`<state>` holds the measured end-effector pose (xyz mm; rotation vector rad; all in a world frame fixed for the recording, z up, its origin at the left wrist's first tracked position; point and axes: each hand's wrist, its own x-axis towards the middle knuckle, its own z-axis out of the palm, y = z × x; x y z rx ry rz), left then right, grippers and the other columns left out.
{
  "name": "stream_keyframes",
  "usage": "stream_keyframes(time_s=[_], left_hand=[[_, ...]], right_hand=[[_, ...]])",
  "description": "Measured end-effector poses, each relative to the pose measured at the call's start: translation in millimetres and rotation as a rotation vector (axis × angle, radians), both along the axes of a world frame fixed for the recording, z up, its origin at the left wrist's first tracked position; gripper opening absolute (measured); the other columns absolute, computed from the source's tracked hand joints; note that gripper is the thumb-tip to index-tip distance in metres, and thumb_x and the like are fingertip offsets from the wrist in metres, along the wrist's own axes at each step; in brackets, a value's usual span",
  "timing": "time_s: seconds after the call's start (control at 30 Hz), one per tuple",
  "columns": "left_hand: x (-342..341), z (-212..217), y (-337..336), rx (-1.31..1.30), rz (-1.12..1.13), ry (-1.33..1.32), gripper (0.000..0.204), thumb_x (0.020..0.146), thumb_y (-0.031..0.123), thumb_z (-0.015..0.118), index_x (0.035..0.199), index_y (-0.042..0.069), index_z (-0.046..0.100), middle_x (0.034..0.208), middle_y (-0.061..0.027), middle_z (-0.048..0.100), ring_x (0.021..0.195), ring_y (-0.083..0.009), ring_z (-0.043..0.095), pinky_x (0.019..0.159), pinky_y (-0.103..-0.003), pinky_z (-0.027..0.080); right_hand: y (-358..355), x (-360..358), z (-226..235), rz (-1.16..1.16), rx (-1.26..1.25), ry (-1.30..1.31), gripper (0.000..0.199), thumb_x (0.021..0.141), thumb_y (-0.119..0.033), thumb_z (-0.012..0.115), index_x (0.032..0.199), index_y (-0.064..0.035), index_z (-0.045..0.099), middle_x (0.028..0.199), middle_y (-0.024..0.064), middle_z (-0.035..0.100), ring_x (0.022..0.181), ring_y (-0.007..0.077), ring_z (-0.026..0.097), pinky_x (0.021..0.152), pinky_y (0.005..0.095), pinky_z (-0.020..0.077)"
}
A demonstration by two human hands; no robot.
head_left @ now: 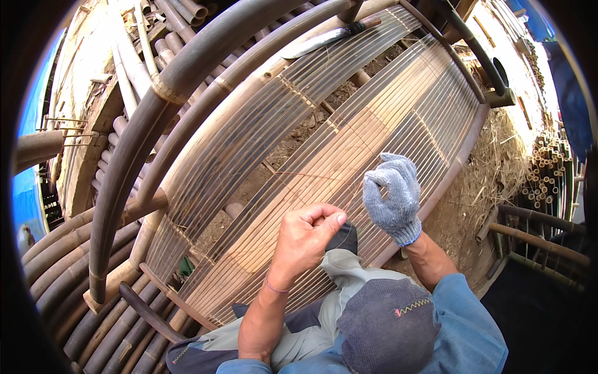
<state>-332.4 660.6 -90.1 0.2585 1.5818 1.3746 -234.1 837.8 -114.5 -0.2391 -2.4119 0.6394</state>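
My bare left hand (307, 235) is closed in a pinch, thumb against forefinger, just above a bamboo slat seat (311, 181). A thin brown strand (311, 175) loops over the slats beside it and seems to run into the pinch. In a grey-blue knitted glove, my right hand (393, 194) curls its thumb and forefinger together over the seat's right part. What lies between its fingertips is too fine to make out. The slats run lengthwise, with a long open gap between two bands, and light cross-lashings (299, 92) tie them.
A large knife (330, 41) lies at the seat's far edge. Thick curved bamboo poles (168, 84) rise at the left. Bamboo poles (118, 324) are stacked at lower left, and a bundle of cut bamboo (548, 171) stands at right. My patched knee (386, 327) is near the seat.
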Motion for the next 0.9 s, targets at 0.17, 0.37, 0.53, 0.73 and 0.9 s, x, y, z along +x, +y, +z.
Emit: stream_keyframes(time_s=[0.17,0.37,0.53,0.73,0.9], left_hand=[[0.9,5.9,0.0,0.059,-0.403,0.288,0.020,0.091,0.024,0.071,0.096,0.004,0.073,0.085,-0.0081,0.070,0.075,-0.0172,0.064,0.064,-0.033,0.049],[-47.1,-21.5,-66.4,-0.137,-0.724,0.260,0.024,0.091,0.027,0.066,0.100,0.006,0.072,0.091,-0.0138,0.072,0.087,-0.0313,0.068,0.075,-0.042,0.052],[-56.6,-29.8,-201.1,-0.314,-0.330,0.328,0.034,0.085,0.026,0.071,0.114,0.007,0.070,0.100,-0.0168,0.072,0.094,-0.0296,0.069,0.084,-0.039,0.054],[-8.9,46.6,-374.1,-0.859,0.300,0.634,0.032,0.086,0.029,0.068,0.108,0.006,0.071,0.099,-0.0192,0.070,0.092,-0.0311,0.069,0.083,-0.040,0.054],[109.2,84.8,-508.3,-1.466,0.745,0.642,0.031,0.087,0.032,0.063,0.097,0.004,0.073,0.088,-0.0198,0.071,0.083,-0.0331,0.071,0.077,-0.041,0.054]], right_hand=[[6.7,17.6,2.3,0.434,-0.317,-0.308,0.038,0.086,-0.026,0.070,0.117,-0.0061,0.065,0.112,0.0143,0.066,0.108,0.0354,0.063,0.097,0.0460,0.0489],[20.1,38.5,-28.1,0.707,-0.484,-0.569,0.041,0.090,-0.028,0.067,0.124,-0.0054,0.062,0.117,0.0136,0.065,0.106,0.0334,0.062,0.094,0.0425,0.0489],[27.4,35.1,-57.3,0.578,-0.345,-0.783,0.038,0.092,-0.023,0.065,0.125,-0.0054,0.061,0.119,0.0118,0.064,0.103,0.0297,0.061,0.091,0.0396,0.0488],[60.6,29.4,-81.1,0.655,-0.155,-0.757,0.035,0.093,-0.017,0.063,0.126,-0.0054,0.060,0.122,0.0096,0.062,0.099,0.0252,0.060,0.087,0.0361,0.0488],[79.9,12.6,-102.4,0.717,-0.018,-0.709,0.033,0.095,-0.012,0.062,0.127,-0.0054,0.059,0.124,0.0078,0.061,0.095,0.0214,0.060,0.084,0.0332,0.0488]])
